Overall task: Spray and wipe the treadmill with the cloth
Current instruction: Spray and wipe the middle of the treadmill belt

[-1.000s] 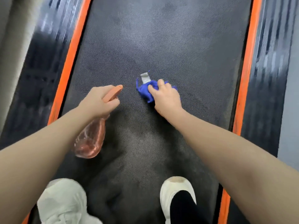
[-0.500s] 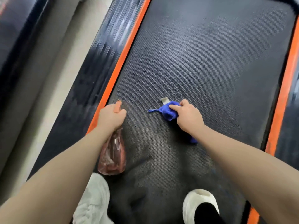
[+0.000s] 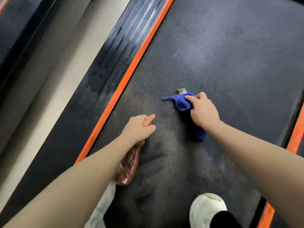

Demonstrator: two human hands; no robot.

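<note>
The treadmill's dark textured belt (image 3: 230,55) fills most of the view, with damp darker patches near my feet. My right hand (image 3: 203,111) presses a crumpled blue cloth (image 3: 181,102) with a grey tag onto the belt; a fold of the cloth shows below my wrist. My left hand (image 3: 138,129) grips a clear pinkish spray bottle (image 3: 129,163) by its orange trigger head, the bottle body hanging down under my forearm, just inside the left orange stripe.
Orange stripes (image 3: 131,69) edge the belt on both sides, with black ribbed side rails (image 3: 102,76) beyond. A pale floor strip (image 3: 49,79) runs at the left. My white shoes (image 3: 208,209) stand on the belt at the bottom.
The view has swung so the belt now runs diagonally. My right hand with the cloth has slid along the belt, and the left hand has kept hold of the bottle.
</note>
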